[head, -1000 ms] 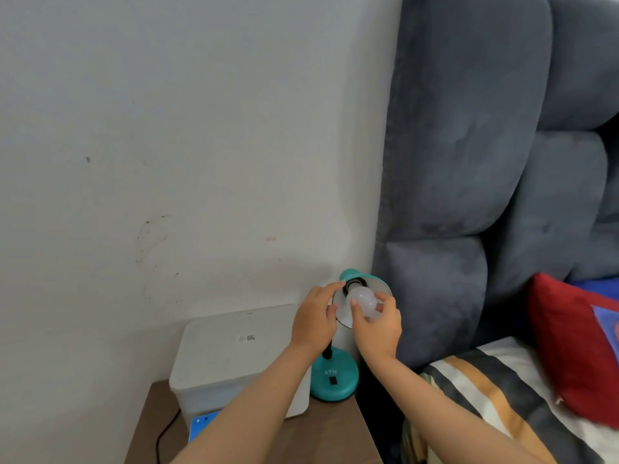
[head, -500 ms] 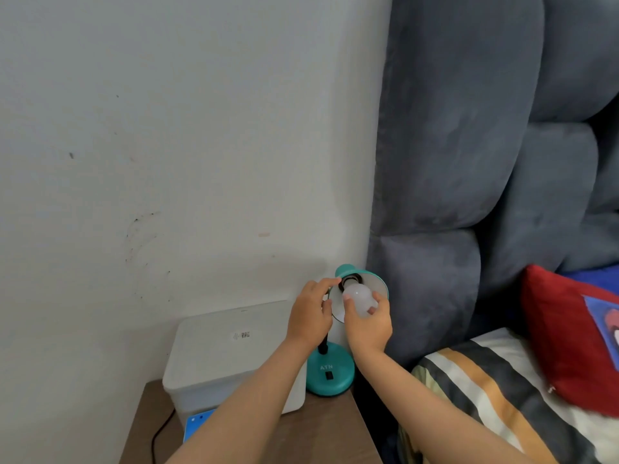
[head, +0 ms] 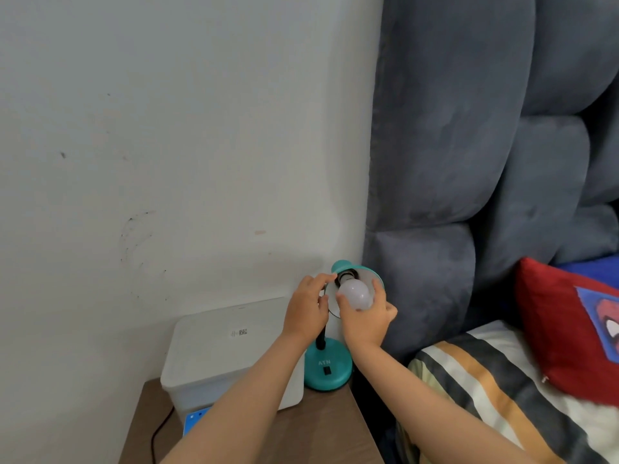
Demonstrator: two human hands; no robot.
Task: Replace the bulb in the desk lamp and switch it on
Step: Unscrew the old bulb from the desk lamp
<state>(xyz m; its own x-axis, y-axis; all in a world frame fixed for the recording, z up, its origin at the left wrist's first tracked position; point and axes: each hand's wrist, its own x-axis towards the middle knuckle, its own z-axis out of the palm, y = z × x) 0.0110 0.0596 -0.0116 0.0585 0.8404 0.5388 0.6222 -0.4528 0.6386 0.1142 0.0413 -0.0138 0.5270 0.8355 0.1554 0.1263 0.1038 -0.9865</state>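
Keep your left hand [head: 306, 308] clamped on the lamp shade [head: 366, 277] (steadying it) while your right hand [head: 366, 318], cupping the bulb [head: 354, 294], turns squarely.

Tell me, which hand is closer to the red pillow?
The right hand. It grips the bulb in the lamp, on the side toward the red pillow. The left hand holds the lamp shade farther from it, toward the wall.

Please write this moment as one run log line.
right hand: holds bulb at socket | left hand: steadies lamp shade | bulb: unlit
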